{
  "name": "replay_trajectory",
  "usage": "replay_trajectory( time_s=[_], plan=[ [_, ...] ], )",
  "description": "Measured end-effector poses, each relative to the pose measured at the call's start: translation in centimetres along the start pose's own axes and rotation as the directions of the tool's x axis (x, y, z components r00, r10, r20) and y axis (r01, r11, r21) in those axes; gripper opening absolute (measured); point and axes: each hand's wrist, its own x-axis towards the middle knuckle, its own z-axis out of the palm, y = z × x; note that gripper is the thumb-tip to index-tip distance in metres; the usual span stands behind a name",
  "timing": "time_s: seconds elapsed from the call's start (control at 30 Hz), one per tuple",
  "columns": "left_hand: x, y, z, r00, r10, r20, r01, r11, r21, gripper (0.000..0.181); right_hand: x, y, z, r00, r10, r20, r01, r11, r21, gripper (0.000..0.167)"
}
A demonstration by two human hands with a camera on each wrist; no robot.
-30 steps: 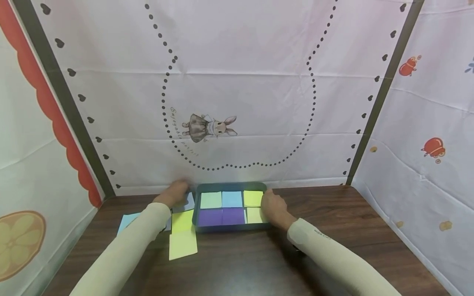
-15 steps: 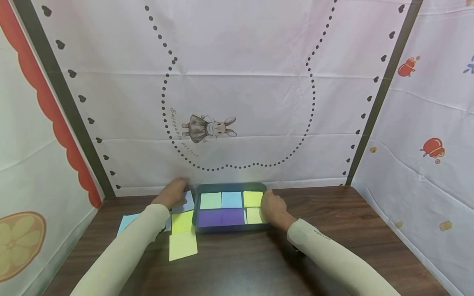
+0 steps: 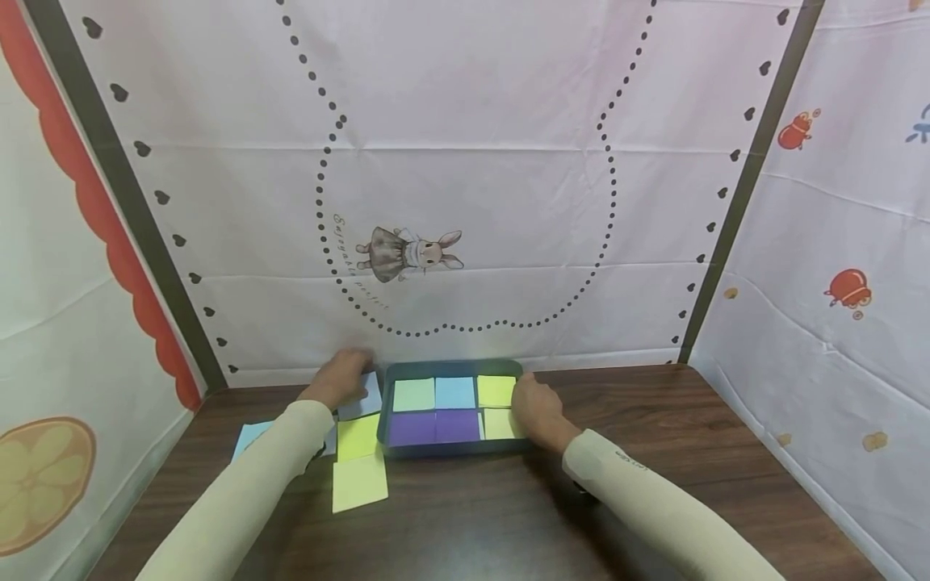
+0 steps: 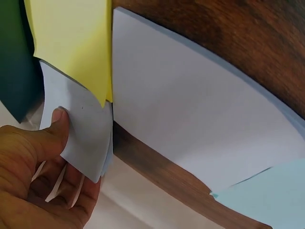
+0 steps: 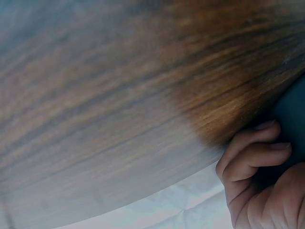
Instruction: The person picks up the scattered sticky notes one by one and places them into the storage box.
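Observation:
At the back left of the table, my left hand pinches a grey-blue sticky note pad, thumb on top and fingers beneath. The pad meets the end of a yellow sticky note pad; a pale yellow pad lies nearer me. My right hand grips the right side of a dark teal tray, fingers curled against its wall; the thumb's hold is hidden. Inside the tray lie two rows of pads: light green, light blue and yellow behind, purple and pale yellow in front.
Left of the yellow pads lie another grey-blue pad and a light blue pad, partly under my left sleeve in the head view. A printed cloth wall rises just behind the tray. The wooden table runs toward me.
My left hand has shifted very slightly at the grey-blue pad. The tray, its pads and my right hand stay where they were.

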Motion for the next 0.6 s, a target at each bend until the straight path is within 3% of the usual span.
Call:
replay_trajectory(
  time_s=[0.47,0.6],
  plan=[
    [-0.3,1.0,-2.9,0.999,0.026,-0.023,-0.026,0.999,-0.019,0.027,0.2,0.0,0.1,1.000,0.000,0.011,0.000,1.000,-0.002,0.031],
    [0.5,0.3,-3.3,0.999,0.030,-0.019,-0.030,0.998,-0.051,0.023,0.4,0.0,0.2,1.000,0.005,0.014,-0.005,1.000,0.001,0.034]
  ],
)
